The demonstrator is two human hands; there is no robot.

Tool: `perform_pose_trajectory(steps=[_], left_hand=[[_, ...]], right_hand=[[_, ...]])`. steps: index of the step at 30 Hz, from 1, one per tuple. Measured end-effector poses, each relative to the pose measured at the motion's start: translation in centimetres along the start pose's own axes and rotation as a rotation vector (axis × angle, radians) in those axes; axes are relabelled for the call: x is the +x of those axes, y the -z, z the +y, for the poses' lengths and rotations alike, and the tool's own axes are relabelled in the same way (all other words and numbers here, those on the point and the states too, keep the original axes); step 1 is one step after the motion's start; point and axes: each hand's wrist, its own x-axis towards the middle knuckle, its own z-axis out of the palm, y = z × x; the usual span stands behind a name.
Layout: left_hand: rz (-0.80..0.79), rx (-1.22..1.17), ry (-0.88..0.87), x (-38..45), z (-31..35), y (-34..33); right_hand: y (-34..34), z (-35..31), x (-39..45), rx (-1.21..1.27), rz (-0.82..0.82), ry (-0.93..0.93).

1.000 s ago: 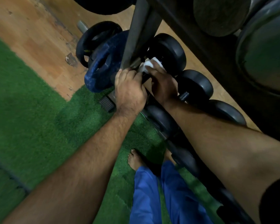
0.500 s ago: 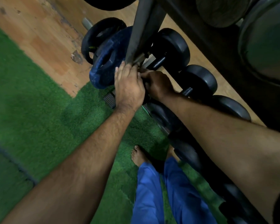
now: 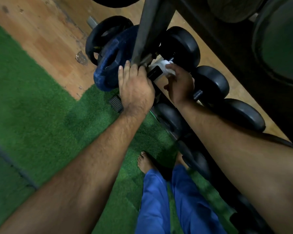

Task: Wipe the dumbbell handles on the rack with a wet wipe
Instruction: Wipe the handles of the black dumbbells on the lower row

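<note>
Since half a second ago, the right hand (image 3: 180, 83) has lifted from beside the left hand and reached farther up the dumbbell handle (image 3: 155, 71), bringing the white wet wipe (image 3: 166, 67) back into sight. Its grip is clenched on the wipe, fingers curled over the crumpled cloth, which lies pressed on the handle just short of the black dumbbell head (image 3: 181, 46). Left of this grip, the left hand (image 3: 135, 92) rests with straight fingers against the rack post (image 3: 147, 31), holding nothing, its fingertips touching the post's lower end. Beyond the left hand, a blue weight plate (image 3: 108, 65) leans against a black weight plate (image 3: 101, 36). More dumbbell heads follow along the rack below the right forearm. Beneath both arms lie green turf (image 3: 32, 107) and blue trousers (image 3: 159, 205).
</note>
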Motion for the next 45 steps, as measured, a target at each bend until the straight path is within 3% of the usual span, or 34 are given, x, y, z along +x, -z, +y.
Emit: perform_pose_trajectory(steps=[6,9,15,17,21,24,28,31,36,41,43,45], left_hand=[[-0.004,-0.057,0.010,0.1,0.3,-0.1],[0.011,-0.061,0.005,0.0,0.2,-0.3],[0.031,-0.083,0.015,0.0,0.5,-0.4],[0.041,-0.092,0.013,0.0,0.6,-0.6],[0.048,-0.097,-0.002,-0.1,0.4,-0.9],[0.058,-0.097,0.006,-0.1,0.5,-0.8],[0.066,-0.111,0.006,-0.1,0.6,-0.8],[0.060,-0.125,0.013,0.0,0.6,-0.9],[0.054,-0.152,0.025,0.2,0.7,-1.0],[-0.007,-0.349,0.058,0.7,-0.3,0.1],[-0.009,-0.383,0.023,0.9,-0.8,0.2],[-0.011,-0.380,0.028,1.0,-1.0,0.1]], right_hand=[[-1.7,-1.3,0.9,0.506,0.173,-0.567],[-1.4,-1.4,1.3,0.543,0.182,-0.728],[-1.4,-3.4,1.7,0.391,-0.116,-0.620],[-1.6,-2.5,1.4,0.516,-0.102,-0.628],[-1.5,-2.3,2.1,0.412,-0.029,-0.648],[-2.1,-3.1,1.8,0.541,-0.030,-0.673],[-2.0,-3.4,0.5,0.486,-0.177,-0.708],[-0.9,-3.8,0.7,0.289,-0.313,-0.677],[-3.0,-5.3,1.2,0.378,-0.234,-0.636],[-2.0,-4.8,0.3,0.228,-0.537,-0.734],[-1.5,-4.5,1.3,0.200,-0.537,-0.775],[-1.5,-4.2,1.6,0.391,-0.445,-0.800]])
